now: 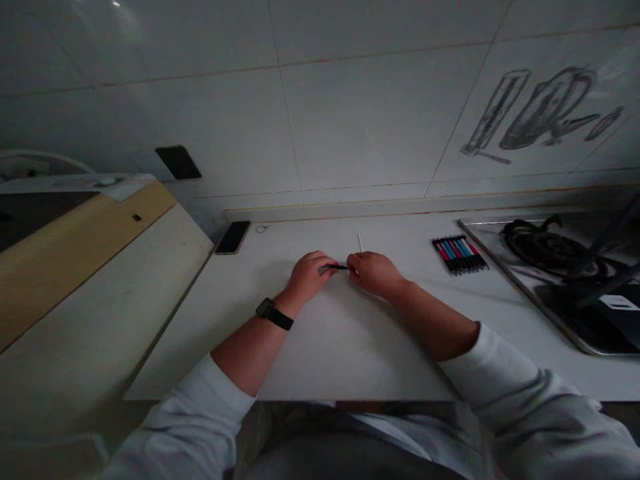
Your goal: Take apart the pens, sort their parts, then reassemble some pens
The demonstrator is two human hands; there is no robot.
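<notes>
Both my hands meet over the middle of a white countertop (350, 333). My left hand (309, 275), with a black watch on its wrist, is closed around one end of a thin dark pen (336, 267). My right hand (374, 272) pinches the pen's other end. A thin white stick (359, 241), perhaps a pen refill, lies on the counter just behind my right hand. A row of several pens (460, 254) with red, blue and black barrels lies to the right, apart from both hands.
A dark phone (233, 237) lies at the counter's back left. A gas hob (565, 267) is set into the counter at the right. A wooden-topped unit (75, 253) stands at the left. Tiled wall (375, 120) runs behind.
</notes>
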